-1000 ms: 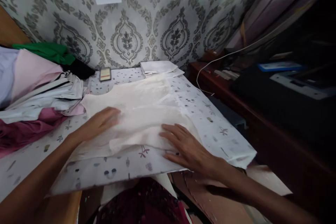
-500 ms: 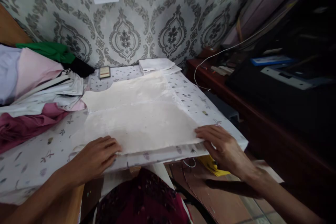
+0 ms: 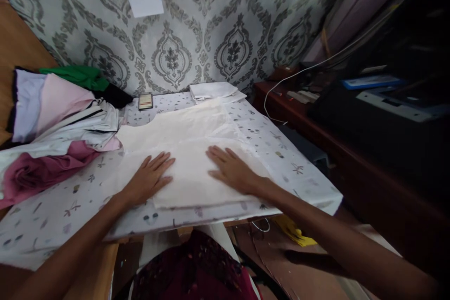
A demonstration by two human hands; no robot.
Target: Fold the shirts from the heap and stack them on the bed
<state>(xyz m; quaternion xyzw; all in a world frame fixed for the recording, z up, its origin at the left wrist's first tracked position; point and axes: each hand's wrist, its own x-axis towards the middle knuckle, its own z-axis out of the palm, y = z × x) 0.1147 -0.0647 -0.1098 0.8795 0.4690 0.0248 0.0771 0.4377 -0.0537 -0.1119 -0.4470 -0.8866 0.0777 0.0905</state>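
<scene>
A cream-white piece of fabric (image 3: 191, 176) lies spread over the table, with a crease or seam running across its middle. Its upper left edge is cut in a curve. My left hand (image 3: 152, 176) rests flat on the left part of the fabric, fingers spread. On the right part lies my right hand (image 3: 232, 168), palm down with its fingers apart. Neither hand grips anything. The fabric's near edge runs close to the table's front edge.
A pile of clothes (image 3: 66, 112) covers the table's left side. Folded white cloth (image 3: 213, 91) and a small box (image 3: 145, 101) stand near the wall. The table has a printed cover (image 3: 295, 178). To the right, a white cable (image 3: 309, 65) crosses a dark red desk (image 3: 316, 136).
Both hands have left the fabric's near edge and moved forward and inward onto its surface, where they now lie flat. The camera view has shifted slightly.
</scene>
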